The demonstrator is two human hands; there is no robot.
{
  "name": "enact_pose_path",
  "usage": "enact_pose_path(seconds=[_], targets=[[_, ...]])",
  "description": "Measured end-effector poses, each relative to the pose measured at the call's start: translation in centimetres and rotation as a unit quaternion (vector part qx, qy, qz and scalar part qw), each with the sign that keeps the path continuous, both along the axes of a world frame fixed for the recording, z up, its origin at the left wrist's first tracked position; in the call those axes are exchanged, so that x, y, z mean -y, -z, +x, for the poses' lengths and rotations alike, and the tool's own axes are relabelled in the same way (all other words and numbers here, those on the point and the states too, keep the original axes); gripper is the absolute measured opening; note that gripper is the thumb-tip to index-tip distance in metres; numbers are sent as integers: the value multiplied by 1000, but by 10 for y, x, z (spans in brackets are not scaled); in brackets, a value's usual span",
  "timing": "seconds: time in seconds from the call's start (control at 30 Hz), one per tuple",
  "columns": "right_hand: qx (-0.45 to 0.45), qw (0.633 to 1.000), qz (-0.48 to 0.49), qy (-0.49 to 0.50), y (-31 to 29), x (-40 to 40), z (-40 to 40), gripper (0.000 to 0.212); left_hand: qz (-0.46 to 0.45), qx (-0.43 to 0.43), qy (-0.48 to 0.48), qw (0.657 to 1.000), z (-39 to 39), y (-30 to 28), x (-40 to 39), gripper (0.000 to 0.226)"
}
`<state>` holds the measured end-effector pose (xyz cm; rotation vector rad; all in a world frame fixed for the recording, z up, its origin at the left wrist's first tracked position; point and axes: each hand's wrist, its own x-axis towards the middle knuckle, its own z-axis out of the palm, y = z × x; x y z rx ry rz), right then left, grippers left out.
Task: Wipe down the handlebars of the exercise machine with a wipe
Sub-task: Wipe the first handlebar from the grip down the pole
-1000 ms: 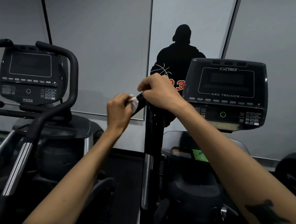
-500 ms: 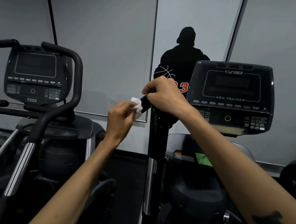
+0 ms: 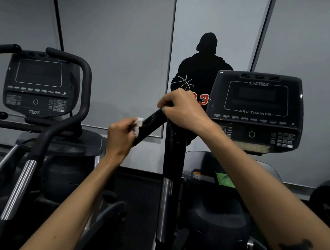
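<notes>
Head view: the left hand [image 3: 120, 136] is curled around a small white wipe [image 3: 138, 126], pinching it against the lower end of the black handlebar [image 3: 150, 124], which slants up to the right. The wipe shows only as a crumpled bit between the fingertips and the bar. The right hand [image 3: 182, 110] grips the same handlebar higher up, at its top, fingers wrapped over it and the thumb side towards the camera; it holds nothing else. Between the two hands a bare glossy stretch of the bar is visible. The handlebar joins a black upright post [image 3: 172, 164] that runs straight down the middle of the frame, with a silver section lower down. Just right of the right hand stands the machine's console [image 3: 256, 109], marked Cybex Arc Trainer, its screen dark. To the left, well apart, a second machine [image 3: 38, 84] with its own dark console and curved grips stands against the grey wall [image 3: 117, 43].
</notes>
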<state>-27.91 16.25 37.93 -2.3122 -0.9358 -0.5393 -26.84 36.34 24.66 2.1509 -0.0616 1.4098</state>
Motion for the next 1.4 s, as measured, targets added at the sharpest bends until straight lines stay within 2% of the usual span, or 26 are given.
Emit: enact_pose_path(seconds=[0.1, 0.2, 0.27, 0.37, 0.5, 0.57, 0.67, 0.77, 0.83, 0.9, 0.97, 1.1, 1.17, 1.23, 1.3, 1.4], targets=[[-3, 1000, 5, 1, 1, -3, -1, 33, -37, -77, -17, 996, 8, -19, -6, 14], [2, 1000, 4, 6, 1, -5, -2, 35, -28, -34, 53, 998, 2, -36, 24, 12], [2, 1000, 3, 7, 0, -4, -2, 37, 5, 4, 67, 998, -3, -27, 34, 18], [0, 1000, 0, -3, -1, -1, -1, 37, 60, 30, -8, 998, -9, 1, 25, 25], [-7, 1000, 8, -10, 1, -1, -2, 37, -53, -31, -85, 995, -5, -10, 21, 14], [-7, 1000, 9, -6, 0, -1, -2, 37, -71, -57, -47, 995, 3, -30, 28, 15], [-1, 1000, 10, -11, -2, 0, -2, 34, -13, 0, 18, 1000, -1, -31, 38, 19], [27, 997, 61, -30, -1, 6, 1, 21, 55, 23, 0, 998, -12, 2, 29, 32], [34, 987, 153, -23, 5, 14, 8, 16, 44, 27, -14, 999, -15, 14, 17, 31], [-6, 964, 267, -1, 16, 22, 21, 15, -13, 26, -18, 999, -13, 10, 11, 26], [-84, 940, 330, 17, 32, 26, 34, 15, -52, 16, -19, 998, -14, 6, 14, 29], [-199, 927, 318, 4, 64, 19, 43, 12, 27, 33, -28, 999, -25, 21, 21, 28], [-270, 904, 332, -13, 74, 11, 41, 12, -36, 7, -28, 999, -24, 12, 17, 24], [-335, 880, 337, -26, 81, 2, 43, 22, -114, -72, -13, 991, -14, -8, 12, 25], [-407, 839, 358, -42, 89, -4, 46, 32, -129, -119, 29, 984, -6, -26, 8, 21], [-488, 798, 341, -91, 106, -21, 61, 28, -127, -140, 67, 980, 3, -36, 3, 20]])
